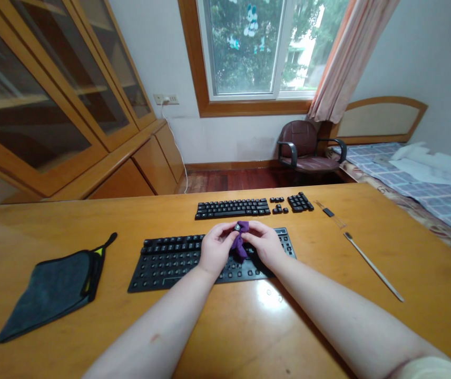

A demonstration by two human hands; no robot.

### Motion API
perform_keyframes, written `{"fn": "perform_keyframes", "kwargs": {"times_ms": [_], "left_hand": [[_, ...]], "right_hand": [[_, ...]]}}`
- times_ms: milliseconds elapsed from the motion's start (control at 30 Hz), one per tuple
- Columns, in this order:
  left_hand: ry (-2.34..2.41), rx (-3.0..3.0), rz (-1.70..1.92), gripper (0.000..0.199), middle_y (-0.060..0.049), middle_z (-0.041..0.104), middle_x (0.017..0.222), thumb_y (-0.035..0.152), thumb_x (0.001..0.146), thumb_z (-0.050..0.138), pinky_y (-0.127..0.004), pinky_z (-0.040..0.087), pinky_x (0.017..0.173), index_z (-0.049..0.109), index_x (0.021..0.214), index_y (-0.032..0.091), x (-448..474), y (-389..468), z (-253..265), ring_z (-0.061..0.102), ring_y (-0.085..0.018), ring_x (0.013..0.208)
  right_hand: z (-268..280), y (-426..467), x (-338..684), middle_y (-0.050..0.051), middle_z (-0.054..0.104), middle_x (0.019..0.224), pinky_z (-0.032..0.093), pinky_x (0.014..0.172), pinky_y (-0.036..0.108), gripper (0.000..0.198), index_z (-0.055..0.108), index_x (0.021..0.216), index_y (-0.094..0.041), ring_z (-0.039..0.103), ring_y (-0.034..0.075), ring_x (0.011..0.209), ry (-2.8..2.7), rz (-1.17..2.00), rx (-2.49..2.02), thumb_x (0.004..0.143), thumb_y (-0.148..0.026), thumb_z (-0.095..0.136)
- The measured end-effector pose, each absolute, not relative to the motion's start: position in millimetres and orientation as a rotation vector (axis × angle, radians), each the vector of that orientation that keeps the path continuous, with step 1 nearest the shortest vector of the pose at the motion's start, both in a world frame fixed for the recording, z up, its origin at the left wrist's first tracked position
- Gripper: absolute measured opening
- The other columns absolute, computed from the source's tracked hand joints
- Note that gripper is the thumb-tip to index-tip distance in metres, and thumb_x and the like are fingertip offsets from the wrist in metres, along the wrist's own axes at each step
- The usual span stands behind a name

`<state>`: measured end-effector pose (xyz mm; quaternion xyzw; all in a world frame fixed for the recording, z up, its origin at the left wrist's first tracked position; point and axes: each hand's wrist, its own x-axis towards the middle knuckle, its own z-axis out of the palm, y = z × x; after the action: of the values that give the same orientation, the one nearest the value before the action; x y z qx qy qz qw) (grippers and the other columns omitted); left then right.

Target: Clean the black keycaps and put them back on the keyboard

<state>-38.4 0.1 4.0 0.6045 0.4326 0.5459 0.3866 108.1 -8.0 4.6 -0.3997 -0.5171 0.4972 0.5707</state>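
Over the keyboard, my left hand pinches a small keycap between thumb and fingers. My right hand is closed on a purple cloth, which is bunched against the keycap and hangs down between both hands. Many keys on the keyboard's lower rows are bare of caps, while caps still sit along its upper left rows. My hands hide part of its middle. Behind it, loose black keycaps lie in keyboard order, with a number-pad group at their right.
At the left of the wooden desk lies a dark grey cloth with a black loop. A thin brush and a wire keycap puller lie at the right. Beyond the desk stand a chair and a bed.
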Motion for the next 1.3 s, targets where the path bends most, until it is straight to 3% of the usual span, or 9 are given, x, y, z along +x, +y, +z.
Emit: {"fn": "perform_keyframes", "kwargs": {"times_ms": [367,600,833,967,1100,1300], "left_hand": [[1.087,1.677,1.338,0.018,-0.005,0.07,0.092,0.019,0.073,0.065,-0.033,0.052,0.084,0.071,0.09,0.021,-39.8,-2.8,7.6,0.065,-0.018,0.086],[1.078,1.667,1.307,0.019,-0.005,0.07,0.094,0.021,0.074,0.064,-0.032,0.051,0.085,0.071,0.092,0.022,-39.2,-2.4,7.9,0.065,-0.018,0.088],[1.114,1.659,1.26,0.018,-0.005,0.07,0.091,0.02,0.072,0.065,-0.034,0.051,0.084,0.071,0.09,0.02,-40.2,-1.9,8.6,0.065,-0.018,0.085],[1.098,1.646,1.235,0.031,-0.005,0.068,0.097,0.02,0.074,0.063,-0.033,0.051,0.083,0.066,0.104,0.02,-39.2,-2.1,8.9,0.064,-0.017,0.087],[1.103,1.633,1.291,0.023,-0.006,0.067,0.099,0.023,0.074,0.063,-0.035,0.049,0.088,0.067,0.096,0.019,-37.5,-1.0,7.7,0.062,-0.019,0.094],[1.139,1.435,1.314,0.026,-0.007,0.07,0.091,0.024,0.073,0.063,-0.034,0.053,0.083,0.065,0.097,0.015,-37.3,0.3,6.9,0.066,-0.019,0.084]], "right_hand": [[4.9,-9.1,111.8,0.001,0.065,0.076,0.046,0.073,0.03,0.01,0.068,0.07,-0.019,0.058,0.015,0.073,-1.106,1.248,-0.952,0.065,-0.027,0.072],[4.3,-8.3,111.0,0.001,0.064,0.08,0.045,0.077,0.03,0.012,0.069,0.073,-0.019,0.058,0.016,0.078,-1.18,1.189,-0.934,0.063,-0.025,0.073],[4.7,-6.4,112.6,0.0,0.062,0.074,0.046,0.07,0.028,0.013,0.066,0.066,-0.018,0.057,0.015,0.071,-1.129,1.216,-0.991,0.06,-0.026,0.074],[8.0,-8.0,110.2,0.0,0.062,0.07,0.046,0.064,0.026,0.013,0.066,0.069,-0.018,0.056,0.013,0.066,-1.1,1.226,-1.021,0.063,-0.027,0.072],[10.8,-10.1,107.4,0.0,0.062,0.069,0.048,0.058,0.026,0.017,0.067,0.076,-0.018,0.054,0.012,0.059,-1.073,1.252,-1.015,0.066,-0.031,0.069],[11.3,-10.7,104.6,0.002,0.065,0.084,0.052,0.063,0.03,0.023,0.068,0.082,-0.02,0.06,0.016,0.07,-1.098,1.35,-0.93,0.066,-0.037,0.069]]}}
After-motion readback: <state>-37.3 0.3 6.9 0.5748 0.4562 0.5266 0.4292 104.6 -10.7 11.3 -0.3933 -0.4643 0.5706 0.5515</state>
